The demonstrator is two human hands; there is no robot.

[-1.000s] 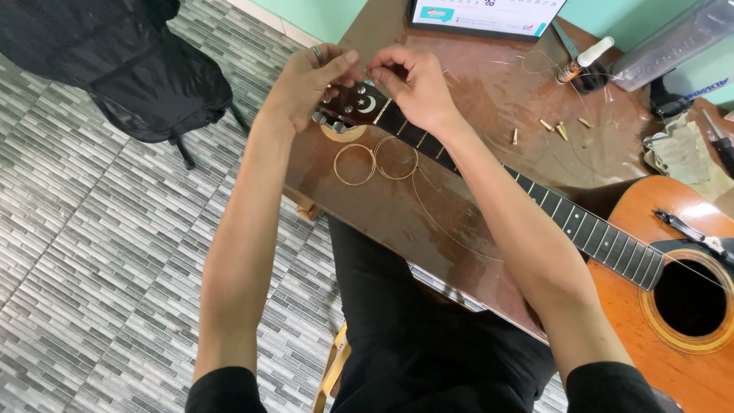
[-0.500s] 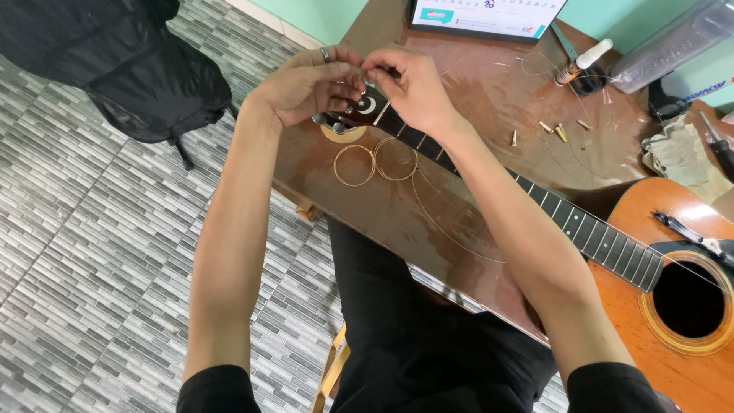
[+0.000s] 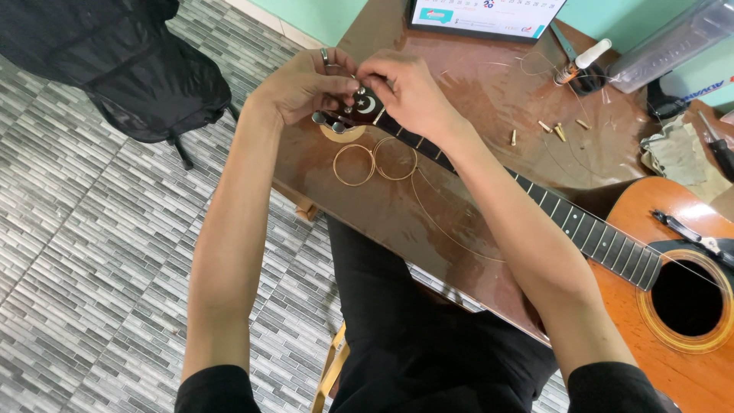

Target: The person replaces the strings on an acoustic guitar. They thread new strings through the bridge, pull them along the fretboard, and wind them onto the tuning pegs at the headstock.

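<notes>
An orange acoustic guitar (image 3: 650, 321) lies across a brown wooden table (image 3: 474, 99), its dark headstock (image 3: 359, 107) pointing to the far left. My left hand (image 3: 302, 84), with a ring on one finger, grips the headstock at its silver tuning pegs. My right hand (image 3: 405, 88) pinches at the top of the headstock, fingertips meeting those of the left. Two coiled bronze strings (image 3: 375, 162) lie on the table just below the headstock. A loose wire runs from them along the table.
A tablet screen (image 3: 482, 15) stands at the table's far edge. Small pegs (image 3: 558, 130), a tool with a white cap (image 3: 585, 61), a clear plastic box (image 3: 673, 42) and a cloth (image 3: 680, 153) lie at the right. A black bag (image 3: 115, 61) sits on the tiled floor at the left.
Both hands have stayed on the headstock, with the fingers shifting slightly around the tuning pegs. The coiled strings have not moved.
</notes>
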